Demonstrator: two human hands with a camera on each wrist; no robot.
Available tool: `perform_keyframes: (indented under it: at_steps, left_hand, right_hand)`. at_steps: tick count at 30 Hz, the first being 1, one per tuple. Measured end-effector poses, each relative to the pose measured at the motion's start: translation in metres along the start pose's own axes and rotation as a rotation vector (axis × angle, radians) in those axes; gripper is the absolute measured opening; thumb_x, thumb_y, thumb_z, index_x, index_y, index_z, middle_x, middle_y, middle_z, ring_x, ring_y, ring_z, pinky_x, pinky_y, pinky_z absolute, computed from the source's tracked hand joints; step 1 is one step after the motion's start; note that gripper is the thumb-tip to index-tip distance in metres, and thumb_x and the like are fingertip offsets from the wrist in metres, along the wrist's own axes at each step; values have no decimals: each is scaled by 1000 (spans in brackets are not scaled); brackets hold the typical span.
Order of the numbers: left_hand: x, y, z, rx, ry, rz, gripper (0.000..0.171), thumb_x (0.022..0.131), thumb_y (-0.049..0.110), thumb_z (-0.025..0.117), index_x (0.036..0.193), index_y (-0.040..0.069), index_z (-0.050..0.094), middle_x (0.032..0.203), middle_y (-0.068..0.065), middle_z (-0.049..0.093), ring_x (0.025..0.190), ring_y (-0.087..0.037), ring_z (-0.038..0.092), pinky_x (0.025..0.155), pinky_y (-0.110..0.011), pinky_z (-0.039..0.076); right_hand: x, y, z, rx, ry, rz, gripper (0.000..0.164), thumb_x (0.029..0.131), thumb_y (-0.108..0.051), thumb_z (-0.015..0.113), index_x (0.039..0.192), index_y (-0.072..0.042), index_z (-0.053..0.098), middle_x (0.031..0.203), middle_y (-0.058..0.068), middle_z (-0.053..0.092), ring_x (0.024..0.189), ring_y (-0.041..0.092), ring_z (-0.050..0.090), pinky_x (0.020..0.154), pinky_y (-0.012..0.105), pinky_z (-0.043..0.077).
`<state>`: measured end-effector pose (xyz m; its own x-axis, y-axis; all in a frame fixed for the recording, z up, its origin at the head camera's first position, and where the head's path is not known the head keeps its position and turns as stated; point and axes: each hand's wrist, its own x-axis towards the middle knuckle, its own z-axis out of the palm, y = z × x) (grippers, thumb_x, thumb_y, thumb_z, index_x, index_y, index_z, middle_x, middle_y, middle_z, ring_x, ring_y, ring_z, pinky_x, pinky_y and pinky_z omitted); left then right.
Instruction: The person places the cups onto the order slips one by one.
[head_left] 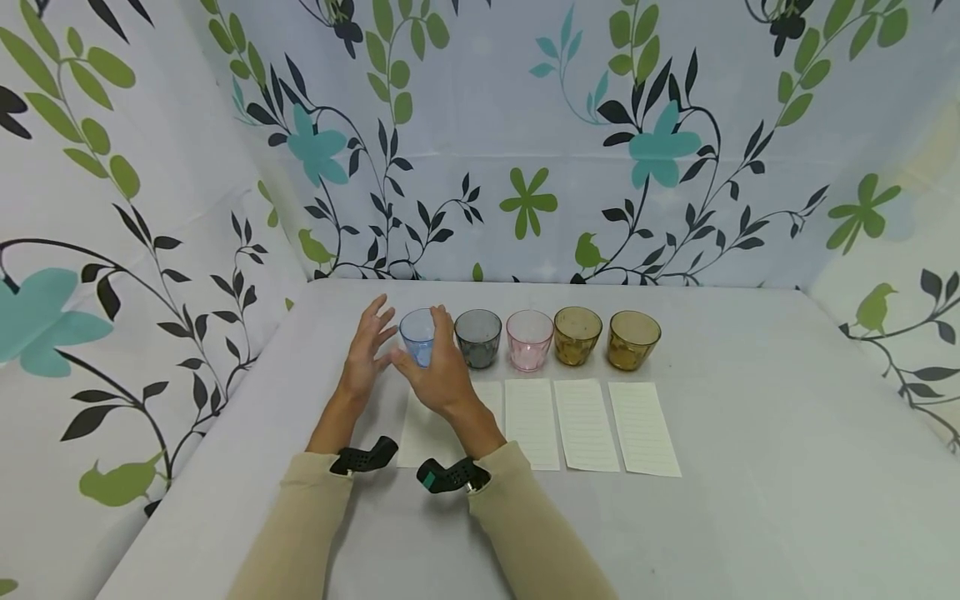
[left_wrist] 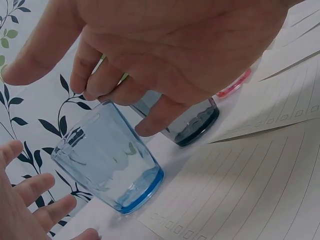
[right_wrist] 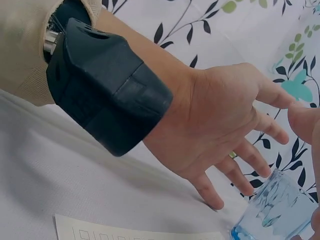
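A pale blue glass tumbler [head_left: 417, 332] stands upright at the left end of a row of glasses. My left hand [head_left: 362, 354] is just left of it, palm inward and fingers spread. On the glass's right and near side is my right hand [head_left: 438, 371], its thumb reaching toward the left hand. In the left wrist view, fingers of the right hand [left_wrist: 185, 45] overlap the blue glass's far side and lie in front of the grey glass [left_wrist: 197, 125]. The right wrist view shows the left palm [right_wrist: 215, 110] facing the camera, fingers apart, with nothing in it.
Right of the blue glass stand a grey glass [head_left: 477, 340], a pink glass [head_left: 530, 342] and two amber glasses, one [head_left: 577, 337] beside the other [head_left: 633, 342]. Several lined paper slips [head_left: 587, 425] lie in front. A patterned curtain [head_left: 465, 150] hangs behind the white table [head_left: 750, 467].
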<state>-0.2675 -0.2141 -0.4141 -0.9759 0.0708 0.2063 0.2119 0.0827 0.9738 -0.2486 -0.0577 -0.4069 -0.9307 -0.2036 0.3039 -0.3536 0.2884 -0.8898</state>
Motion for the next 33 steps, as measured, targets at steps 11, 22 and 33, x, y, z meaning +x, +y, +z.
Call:
perform_keyframes:
  at_steps: [11, 22, 33]
  left_hand:
    - [-2, -4, -1, -92, -28, -14, 59, 107, 47, 23, 162, 27, 19, 164, -15, 29, 147, -41, 29, 115, -64, 23]
    - [-2, -4, -3, -112, -14, -25, 60, 106, 48, 22, 162, 25, 19, 164, -15, 28, 147, -39, 29, 116, -66, 20]
    - [0, -7, -9, -128, -4, -38, 59, 106, 48, 21, 162, 27, 20, 164, -15, 29, 148, -40, 27, 117, -65, 17]
  right_hand:
    - [-1, 0, 3, 7, 11, 7, 87, 98, -34, 62, 162, -10, 8, 168, 19, 13, 141, 41, 42, 109, 58, 38]
    - [0, 6, 6, -2, 8, 68, 94, 99, -42, 58, 162, -5, -1, 169, 18, 0, 151, 40, 21, 118, 58, 24]
    - [3, 6, 11, -82, 92, 174, 90, 97, -40, 62, 163, -11, 8, 158, 25, 36, 139, 42, 44, 108, 58, 40]
